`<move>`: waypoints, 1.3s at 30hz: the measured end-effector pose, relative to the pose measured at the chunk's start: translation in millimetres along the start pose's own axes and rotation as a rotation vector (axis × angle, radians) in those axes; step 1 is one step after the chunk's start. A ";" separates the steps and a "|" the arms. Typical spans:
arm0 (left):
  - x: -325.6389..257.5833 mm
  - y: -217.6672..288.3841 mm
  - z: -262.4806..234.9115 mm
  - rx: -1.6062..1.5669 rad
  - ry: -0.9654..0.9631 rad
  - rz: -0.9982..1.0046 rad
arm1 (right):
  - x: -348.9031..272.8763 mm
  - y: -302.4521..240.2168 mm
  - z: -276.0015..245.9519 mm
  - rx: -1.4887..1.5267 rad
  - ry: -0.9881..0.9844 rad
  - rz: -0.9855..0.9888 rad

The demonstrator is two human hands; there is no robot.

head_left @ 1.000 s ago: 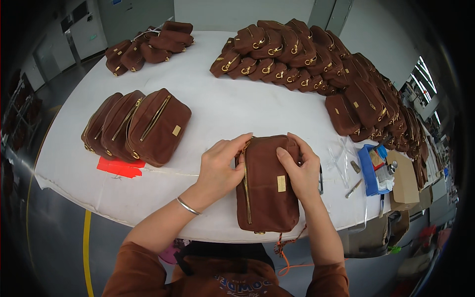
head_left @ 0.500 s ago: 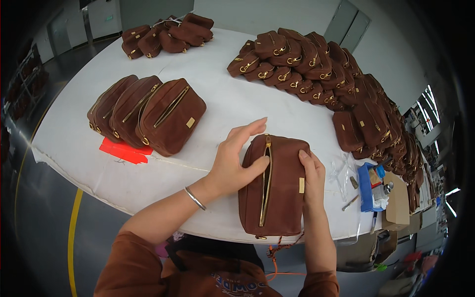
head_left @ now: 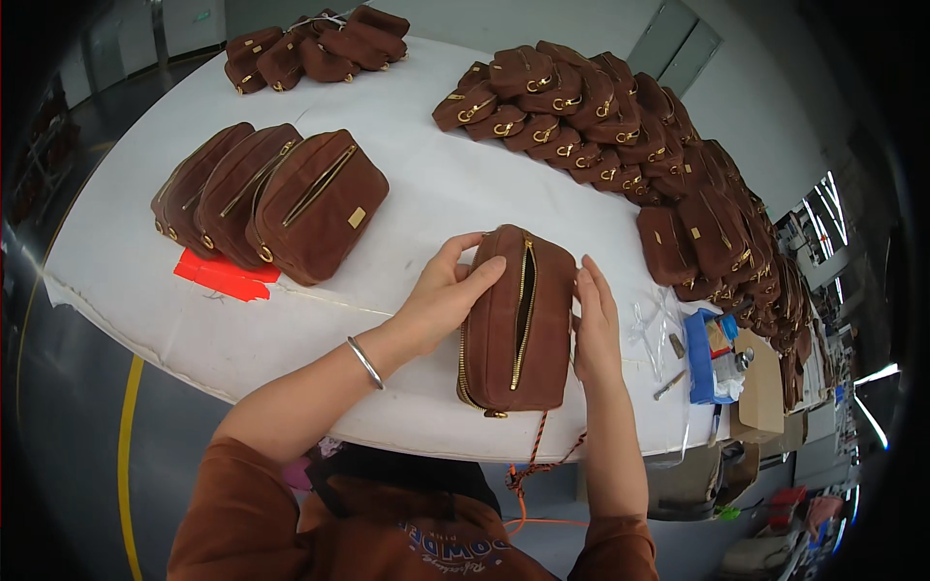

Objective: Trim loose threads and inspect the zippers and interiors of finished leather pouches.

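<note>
A brown zippered bag (head_left: 544,329) stands in front of me near the table's front edge, with its long gold front zipper partly undone over a dark gap. My left hand (head_left: 453,295) grips its upper left side, thumb across the front face and the other fingers behind. Along the bag's right side lies my right hand (head_left: 596,324), fingers stretched out, touching or nearly touching the edge. A second gold zipper runs down the bag's left side, and a small gold ring shows at its bottom.
Three similar brown bags (head_left: 325,213) lean in a row at left, beside a red patch (head_left: 225,275) on the white table (head_left: 407,155). More bags (head_left: 320,50) sit at the far left. A large pile of bags (head_left: 620,116) fills the right, above a blue bin (head_left: 699,353) and carton (head_left: 760,392).
The bag has turned, hiding its gold tag and showing more of its left side. My left thumb has left the zipper for the bag's upper left; my right fingers have straightened off its front.
</note>
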State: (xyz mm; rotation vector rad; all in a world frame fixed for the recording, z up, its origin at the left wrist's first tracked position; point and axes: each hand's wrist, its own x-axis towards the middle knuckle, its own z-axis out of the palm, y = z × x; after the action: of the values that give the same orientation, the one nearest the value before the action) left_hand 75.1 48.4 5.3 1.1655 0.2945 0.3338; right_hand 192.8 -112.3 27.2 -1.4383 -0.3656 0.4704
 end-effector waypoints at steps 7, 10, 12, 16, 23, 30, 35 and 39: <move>2.0 -2.5 -0.6 0.053 0.148 0.201 | -37.6 -17.0 14.4 -0.676 -0.111 -0.597; -0.1 -2.6 3.7 0.001 0.157 0.260 | -40.0 -9.1 24.6 -0.795 -0.119 -0.656; -0.6 -5.4 4.3 0.040 0.152 0.311 | -37.1 -4.3 31.2 -0.799 -0.101 -0.689; -2.0 -8.8 1.9 0.109 0.116 0.385 | -28.6 2.9 41.0 -0.852 -0.032 -0.838; -5.2 -4.8 6.7 0.147 0.092 0.495 | -20.2 3.3 46.0 -0.925 -0.037 -1.013; -4.1 -0.9 2.8 0.145 0.076 0.523 | -69.4 -12.0 46.8 -0.887 -0.162 -1.096; -5.8 5.5 6.1 0.085 0.041 0.569 | -69.8 -11.6 32.7 -0.754 -0.429 -1.115; -19.5 3.3 11.7 0.469 0.110 1.047 | -38.3 -24.4 5.5 -0.540 0.126 -0.936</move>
State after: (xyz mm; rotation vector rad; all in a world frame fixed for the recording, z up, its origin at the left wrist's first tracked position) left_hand 61.6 31.8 13.6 1.7059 -0.1890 1.2972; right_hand 159.3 -129.0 53.6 -1.6052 -1.0475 -0.5142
